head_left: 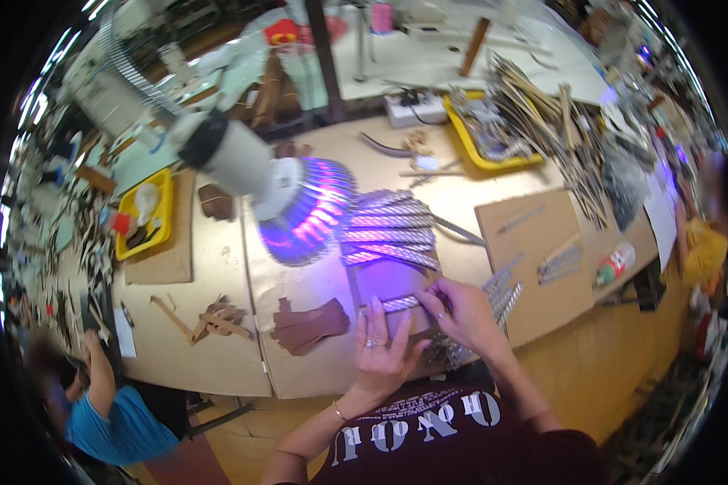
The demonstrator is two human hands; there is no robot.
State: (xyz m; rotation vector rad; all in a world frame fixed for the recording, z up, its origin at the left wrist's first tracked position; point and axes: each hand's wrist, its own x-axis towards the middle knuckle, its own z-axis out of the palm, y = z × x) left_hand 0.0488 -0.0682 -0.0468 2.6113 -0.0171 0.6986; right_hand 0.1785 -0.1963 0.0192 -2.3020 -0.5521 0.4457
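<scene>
Silvery braided strip (398, 304) lies near the table's (218, 356) front edge — left hand (383, 349) half-spread, fingertips at one end, right hand (461, 314) pinching the other. Probably light, bendy, slick — I'd hold both ends.

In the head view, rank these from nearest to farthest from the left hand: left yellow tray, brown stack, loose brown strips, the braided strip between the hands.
From the left hand:
1. Braided strip, at its fingertips.
2. Brown stack, just left.
3. Loose brown strips, farther left.
4. Left yellow tray, far left, up the table.
</scene>
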